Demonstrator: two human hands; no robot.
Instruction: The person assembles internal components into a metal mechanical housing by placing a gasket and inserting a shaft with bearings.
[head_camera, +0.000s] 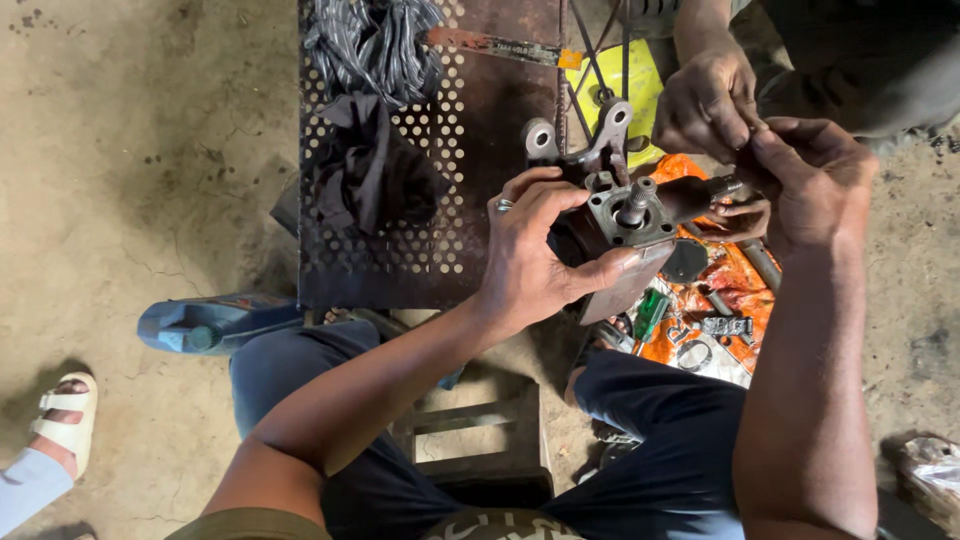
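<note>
Two hands of mine work on one heavy metal part (625, 215). My left hand (535, 255) grips its side above the holey metal plate (470, 150). My right hand (810, 175) pinches its dark end. Another person's hand (708, 100) hovers close by.

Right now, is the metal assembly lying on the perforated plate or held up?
Held up: the left hand grips the metal assembly from the side, the right hand at its end.

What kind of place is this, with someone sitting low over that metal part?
Probably a small repair workshop. The left hand steadies a greasy metal housing over a rusty perforated plate, loose parts lie on an orange sheet, and the floor is bare stained concrete.
</note>
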